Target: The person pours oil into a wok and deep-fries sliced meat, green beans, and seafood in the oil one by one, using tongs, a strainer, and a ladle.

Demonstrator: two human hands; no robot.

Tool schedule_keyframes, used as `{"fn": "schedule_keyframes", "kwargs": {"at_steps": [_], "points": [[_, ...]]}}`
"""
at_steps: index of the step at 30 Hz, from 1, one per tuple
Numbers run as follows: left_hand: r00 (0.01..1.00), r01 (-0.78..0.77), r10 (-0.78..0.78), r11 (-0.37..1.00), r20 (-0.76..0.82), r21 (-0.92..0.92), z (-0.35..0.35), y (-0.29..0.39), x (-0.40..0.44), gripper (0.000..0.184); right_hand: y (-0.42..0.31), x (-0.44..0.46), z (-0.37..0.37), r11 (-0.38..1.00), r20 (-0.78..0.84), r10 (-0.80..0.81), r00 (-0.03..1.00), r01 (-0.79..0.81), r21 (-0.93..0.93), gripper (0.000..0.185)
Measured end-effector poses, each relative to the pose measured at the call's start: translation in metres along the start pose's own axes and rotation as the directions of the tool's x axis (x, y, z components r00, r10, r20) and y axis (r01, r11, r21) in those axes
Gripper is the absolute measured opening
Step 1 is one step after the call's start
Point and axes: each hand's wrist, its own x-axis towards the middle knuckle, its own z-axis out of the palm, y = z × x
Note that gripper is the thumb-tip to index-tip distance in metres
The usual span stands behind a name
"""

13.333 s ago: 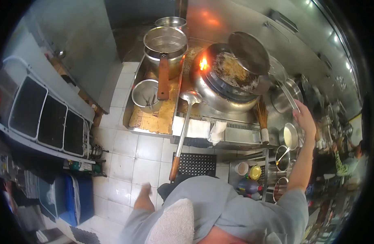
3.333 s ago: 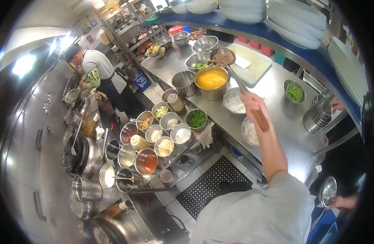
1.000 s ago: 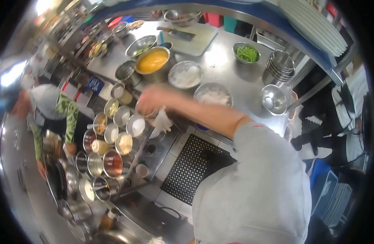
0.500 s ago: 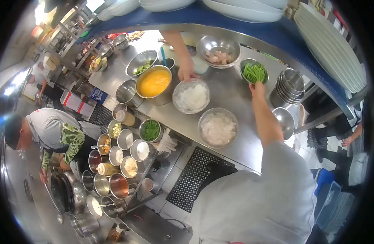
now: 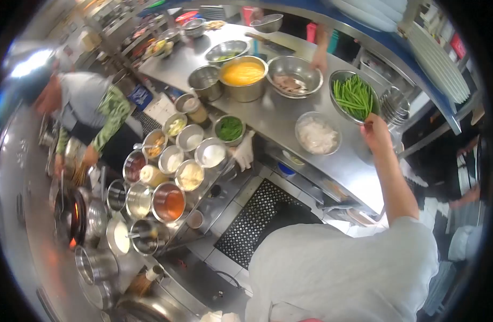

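My right hand (image 5: pixel 374 130) grips the near rim of a metal bowl (image 5: pixel 333 103) above the right part of the steel counter. Cut green beans (image 5: pixel 355 96) fill the bowl, which tilts toward me. My left hand is out of view. Left of the held bowl, a co-worker's hand (image 5: pixel 319 60) is at the rim of a wide metal bowl (image 5: pixel 281 65) with pieces of raw meat (image 5: pixel 289 84). Closer to me, a bowl of whitish, translucent food (image 5: pixel 317 133) stands on the counter.
A pot of orange-yellow liquid (image 5: pixel 243 73) stands left of the meat bowl. Stacked metal containers (image 5: pixel 395 104) are at right, below a shelf of white plates (image 5: pixel 437 61). Ingredient pots crowd the left station, where another person (image 5: pixel 91 102) works near a flame.
I have lifted the bowl of green beans from the counter toward me and tilted it. The co-worker's hand has left the bowl of white food, which is gone from its spot beside the pot.
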Motion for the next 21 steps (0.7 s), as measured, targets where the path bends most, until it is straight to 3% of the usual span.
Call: {"fn": "schedule_keyframes", "kwargs": {"at_steps": [4, 6, 8, 9, 10, 11, 12, 13, 15, 16, 17, 18, 19, 21], "points": [[0.997, 0.009, -0.016, 0.995, -0.07, -0.098, -0.063, 0.011, -0.001, 0.02, 0.017, -0.064, 0.058, 0.973, 0.292, 0.07, 0.954, 0.0, -0.232, 0.004], [0.991, 0.025, -0.047, 0.984, -0.124, -0.175, -0.092, 0.022, -0.023, 0.022, 0.056, -0.081, 0.095, 0.938, 0.494, 0.222, 0.84, -0.046, -0.343, 0.014], [0.976, 0.041, -0.093, 0.967, -0.195, -0.252, -0.106, 0.037, -0.053, 0.023, 0.105, -0.137, 0.17, 0.918, 0.721, 0.308, 0.621, 0.005, -0.396, 0.039], [0.938, 0.031, -0.114, 0.969, -0.327, -0.247, -0.076, 0.059, -0.076, 0.032, 0.129, -0.18, 0.207, 0.888, 0.775, 0.381, 0.504, 0.034, -0.458, 0.048], [0.967, 0.088, -0.144, 0.962, -0.209, -0.257, -0.089, 0.055, -0.077, 0.028, 0.151, -0.222, 0.241, 0.855, 0.805, 0.452, 0.384, 0.071, -0.513, 0.059], [0.954, 0.156, -0.221, 0.942, -0.202, -0.296, -0.068, 0.085, -0.095, 0.023, 0.182, -0.255, 0.275, 0.823, 0.831, 0.516, 0.208, 0.15, -0.548, 0.061], [0.968, 0.123, -0.176, 0.953, -0.177, -0.277, -0.087, 0.059, -0.094, 0.02, 0.194, -0.3, 0.306, 0.802, 0.829, 0.559, -0.014, 0.262, -0.537, 0.06], [0.98, 0.14, -0.175, 0.946, -0.099, -0.291, -0.095, 0.054, -0.095, 0.021, 0.241, -0.34, 0.336, 0.859, 0.84, 0.512, -0.18, 0.107, -0.501, 0.056], [0.982, 0.097, -0.144, 0.939, -0.121, -0.331, -0.086, 0.062, -0.101, 0.016, 0.229, -0.478, 0.368, 0.904, 0.818, 0.415, -0.399, 0.283, -0.32, 0.052], [0.987, 0.114, -0.14, 0.956, -0.08, -0.269, -0.085, 0.063, -0.103, 0.017, 0.262, -0.526, 0.397, 0.935, 0.757, 0.352, -0.55, 0.244, -0.257, 0.052], [0.987, 0.114, -0.139, 0.961, -0.085, -0.252, -0.081, 0.061, -0.105, 0.018, 0.256, -0.586, 0.403, 0.923, 0.767, 0.296, -0.568, 0.375, -0.079, 0.055], [0.987, 0.116, -0.137, 0.967, -0.082, -0.226, -0.076, 0.062, -0.106, 0.018, 0.277, -0.634, 0.411, 0.96, 0.752, 0.14, -0.644, 0.276, 0.057, 0.059], [0.987, 0.111, -0.133, 0.973, -0.095, -0.204, -0.069, 0.062, -0.113, 0.018, 0.275, -0.672, 0.403, 0.918, 0.725, 0.193, -0.661, 0.382, 0.104, 0.063], [0.988, 0.089, -0.11, 0.979, -0.107, -0.184, -0.058, 0.067, -0.114, 0.015, 0.296, -0.736, 0.393, 0.655, 0.665, 0.023, -0.746, 0.514, 0.554, 0.068]]}}
